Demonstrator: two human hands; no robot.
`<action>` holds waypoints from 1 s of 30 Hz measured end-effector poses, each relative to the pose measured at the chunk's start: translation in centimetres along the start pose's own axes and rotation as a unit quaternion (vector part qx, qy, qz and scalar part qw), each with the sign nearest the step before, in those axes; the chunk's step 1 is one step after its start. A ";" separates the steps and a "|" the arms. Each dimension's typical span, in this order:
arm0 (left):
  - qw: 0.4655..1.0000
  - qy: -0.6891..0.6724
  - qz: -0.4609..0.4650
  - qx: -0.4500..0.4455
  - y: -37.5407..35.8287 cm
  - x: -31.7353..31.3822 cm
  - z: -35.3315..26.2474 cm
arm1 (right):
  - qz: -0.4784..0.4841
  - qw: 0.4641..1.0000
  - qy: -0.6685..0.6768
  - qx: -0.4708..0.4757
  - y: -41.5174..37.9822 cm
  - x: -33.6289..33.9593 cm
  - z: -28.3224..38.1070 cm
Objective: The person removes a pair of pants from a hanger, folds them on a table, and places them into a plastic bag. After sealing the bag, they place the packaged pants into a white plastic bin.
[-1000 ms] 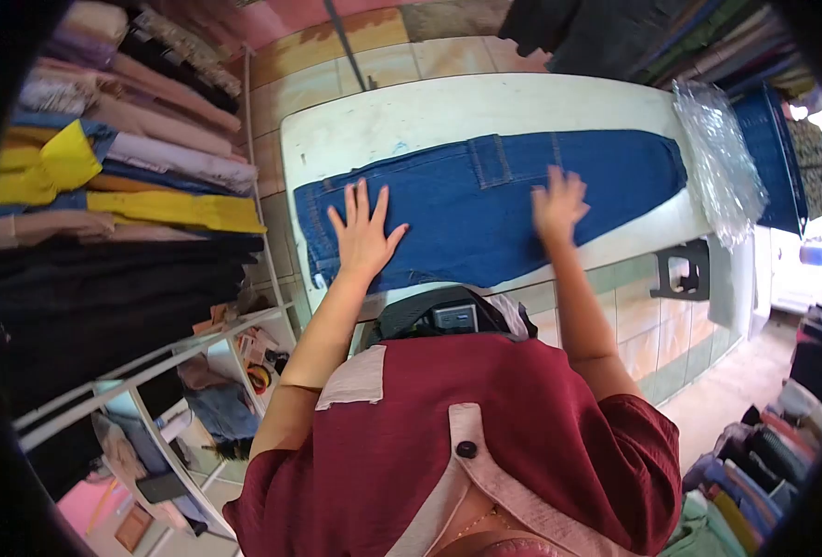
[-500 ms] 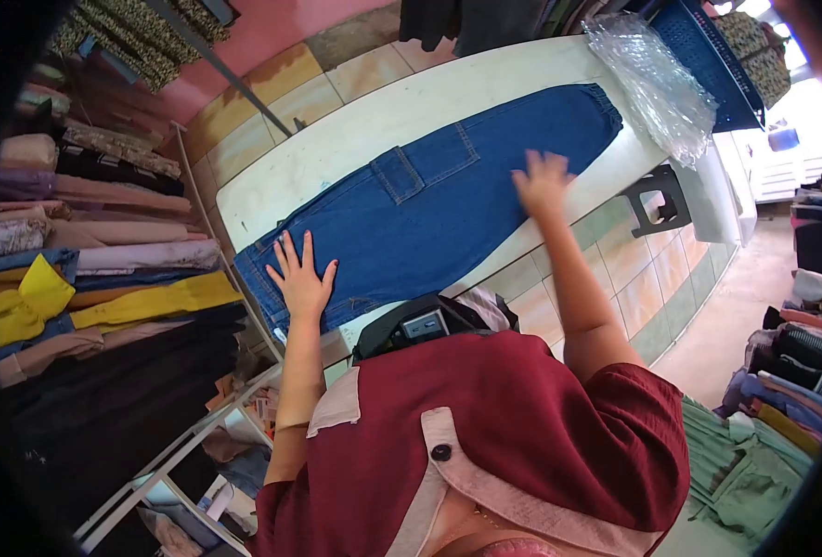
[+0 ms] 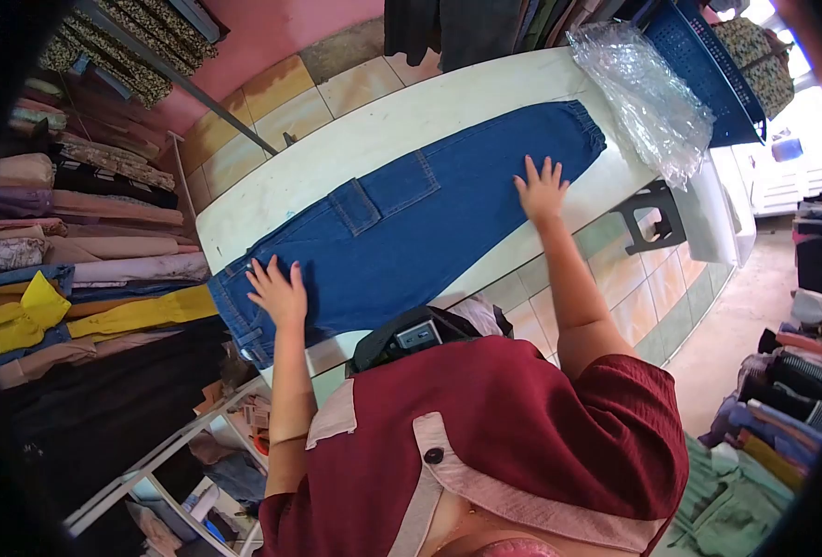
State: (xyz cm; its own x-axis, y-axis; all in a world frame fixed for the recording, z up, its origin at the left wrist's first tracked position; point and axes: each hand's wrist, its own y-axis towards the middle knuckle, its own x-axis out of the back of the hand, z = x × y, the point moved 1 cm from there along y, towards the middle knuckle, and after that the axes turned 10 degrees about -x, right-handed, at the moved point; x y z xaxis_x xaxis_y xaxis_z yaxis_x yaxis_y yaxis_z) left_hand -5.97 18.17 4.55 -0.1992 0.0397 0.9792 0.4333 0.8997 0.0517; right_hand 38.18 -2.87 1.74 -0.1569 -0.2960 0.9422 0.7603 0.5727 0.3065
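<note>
A pair of blue denim cargo jeans (image 3: pixel 401 241) lies folded lengthwise and flat across a white table (image 3: pixel 327 139). The waistband end is at the left and the gathered cuff at the upper right; a flap pocket faces up. Near the waist, my left hand (image 3: pixel 281 295) rests on the denim with its fingers spread. Further along the leg, towards the cuff, my right hand (image 3: pixel 543 195) also lies flat with fingers apart. Neither hand grips the cloth.
Crumpled clear plastic (image 3: pixel 647 97) and a blue basket (image 3: pixel 703 70) are at the table's far right end. A black-and-grey object (image 3: pixel 417 336) sits by my torso. Folded clothes (image 3: pixel 104 223) are stacked at the left, more garments (image 3: pixel 791 385) at the right. Dark trousers (image 3: pixel 476 32) hang behind.
The jeans have shifted left and slightly down in view, along with my left hand. My right hand, blurred before, now lies still near the cuff end with its fingers spread.
</note>
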 end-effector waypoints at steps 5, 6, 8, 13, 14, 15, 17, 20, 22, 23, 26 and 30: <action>0.986 -0.034 -0.002 -0.163 0.1 -2.3 -13.9 | 0.173 0.929 0.183 0.270 -2.9 4.0 11.7; 0.986 -0.034 -0.002 -0.163 -0.1 -3.1 -14.4 | 0.155 0.901 0.184 0.362 -4.8 1.9 12.0; 0.989 -0.001 0.008 -0.145 -0.3 -4.5 -14.3 | 0.164 0.888 0.199 0.380 -4.1 0.2 10.4; 0.992 -0.009 0.013 -0.127 -0.2 -4.3 -15.3 | 0.132 0.969 0.122 0.171 8.1 -0.5 -2.9; 0.997 -0.011 0.025 -0.075 0.1 -4.2 -16.0 | 0.081 0.971 0.159 0.162 9.9 -2.4 -6.5; 0.999 -0.013 0.038 -0.022 0.1 -4.3 -16.8 | 0.029 0.968 0.195 0.153 11.1 -1.9 -8.0; 1.000 -0.001 -0.010 -0.008 -0.2 -5.4 -19.3 | 0.008 0.983 0.128 0.133 10.7 -2.6 -7.3; 0.988 0.036 -0.055 -0.138 -1.5 -6.5 -22.7 | 0.150 0.950 0.193 0.194 7.4 2.0 -0.6; 0.991 0.024 -0.032 -0.130 -1.3 -6.4 -22.6 | 0.106 0.846 0.261 0.453 1.8 -0.4 2.3; 0.991 0.012 -0.010 -0.129 -1.1 -6.1 -22.2 | 0.109 0.843 0.263 0.457 2.9 -0.4 1.8; 0.992 0.006 0.001 -0.128 -1.1 -5.7 -21.9 | 0.175 0.907 0.171 0.343 9.6 -0.1 -2.1; 0.997 -0.025 0.017 -0.071 -0.5 -6.1 -23.8 | -0.004 0.954 0.141 0.264 15.6 -1.1 -12.5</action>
State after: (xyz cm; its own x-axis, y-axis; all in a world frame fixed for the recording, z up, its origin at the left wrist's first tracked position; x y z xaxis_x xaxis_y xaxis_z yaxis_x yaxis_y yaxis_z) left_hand 15.92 7.13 3.22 -0.2244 0.0937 0.9700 0.5606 0.8266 0.0499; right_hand 58.09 -3.19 3.82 0.0711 -0.4531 0.8886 0.3252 0.8527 0.4088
